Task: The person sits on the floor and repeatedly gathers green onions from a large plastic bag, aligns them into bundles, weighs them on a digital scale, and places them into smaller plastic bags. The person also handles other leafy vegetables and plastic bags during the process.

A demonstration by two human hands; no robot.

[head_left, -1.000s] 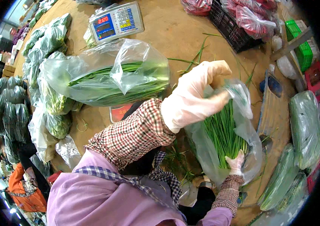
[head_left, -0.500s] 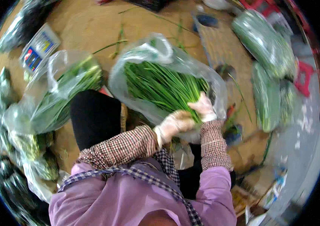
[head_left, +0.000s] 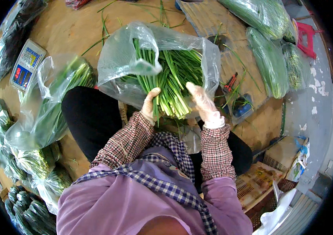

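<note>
A bunch of long green chives [head_left: 170, 78] lies half inside a clear plastic bag [head_left: 135, 55] above my lap. My left hand [head_left: 151, 105], in a thin glove, grips the cut ends of the bunch from the left. My gloved right hand [head_left: 203, 102] presses flat against the bag and stems on the right side, fingers stretched out. The bag's loose mouth folds over the leaf tips at the top left.
A second filled bag of greens [head_left: 53, 105] lies to my left beside a small digital scale [head_left: 27, 64]. More bagged greens [head_left: 268, 58] lie at the upper right and along the left edge. A red-handled cutter [head_left: 231, 82] sits on the board; crates [head_left: 256, 184] at the lower right.
The view has swung and the chive bag now sits centred in front of me. My left hand has shifted to grip the stem ends; my right hand has opened flat against the bag.
</note>
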